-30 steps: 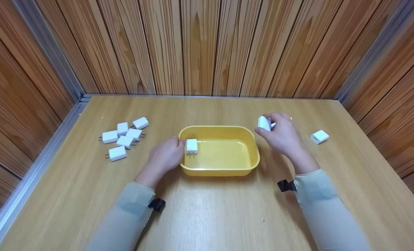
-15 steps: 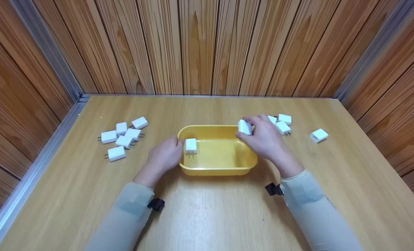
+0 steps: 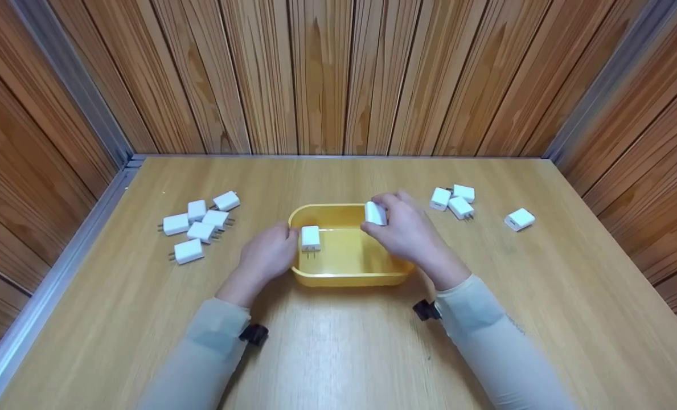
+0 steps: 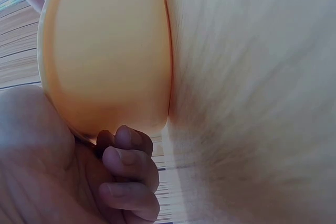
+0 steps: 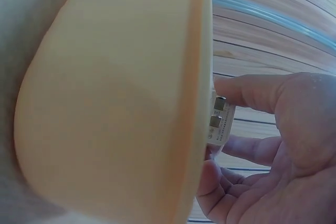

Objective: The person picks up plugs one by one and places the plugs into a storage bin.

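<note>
My left hand (image 3: 267, 252) grips the left end of a yellow plastic tub (image 3: 349, 280), its thumb at the rim. In the left wrist view the fingers (image 4: 131, 163) curl against the tub's outer wall. Above the tub's right half, my right hand (image 3: 407, 232) pinches a white charger plug (image 3: 375, 213) between thumb and fingers. The right wrist view shows the prong face of that held plug (image 5: 222, 124) just past the tub's rim. Inside the tub at the left lies another white charger plug (image 3: 310, 238), prongs facing me.
Several white charger plugs (image 3: 201, 231) lie clustered on the wooden table (image 3: 338, 341) left of the tub. To the right, behind my right hand, sit three more plugs (image 3: 460, 207) close together, and a lone plug (image 3: 520, 219) farther right. Wood-panelled walls (image 3: 321, 74) enclose the back and sides.
My right hand has moved left with its charger plug, from beside the tub's right end to above its inside. The three plugs behind it have come into view. My left hand keeps its grip.
</note>
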Demonstrator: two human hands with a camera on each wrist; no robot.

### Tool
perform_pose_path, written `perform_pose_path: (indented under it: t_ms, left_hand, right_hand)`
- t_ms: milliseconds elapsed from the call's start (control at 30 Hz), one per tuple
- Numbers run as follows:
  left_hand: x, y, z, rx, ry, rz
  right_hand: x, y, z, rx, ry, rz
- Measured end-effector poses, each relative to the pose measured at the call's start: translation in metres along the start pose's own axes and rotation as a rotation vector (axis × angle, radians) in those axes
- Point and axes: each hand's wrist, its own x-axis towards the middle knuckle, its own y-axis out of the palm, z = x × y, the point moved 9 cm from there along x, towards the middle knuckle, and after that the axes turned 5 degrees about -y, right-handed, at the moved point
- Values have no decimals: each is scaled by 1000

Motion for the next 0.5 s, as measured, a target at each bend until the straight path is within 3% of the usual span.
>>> perform_pose_path:
  t_ms: [500]
  left_hand:
    - [0, 0, 1, 3, -5, 3]
  right_hand:
    - [13, 29, 19, -6, 2, 51]
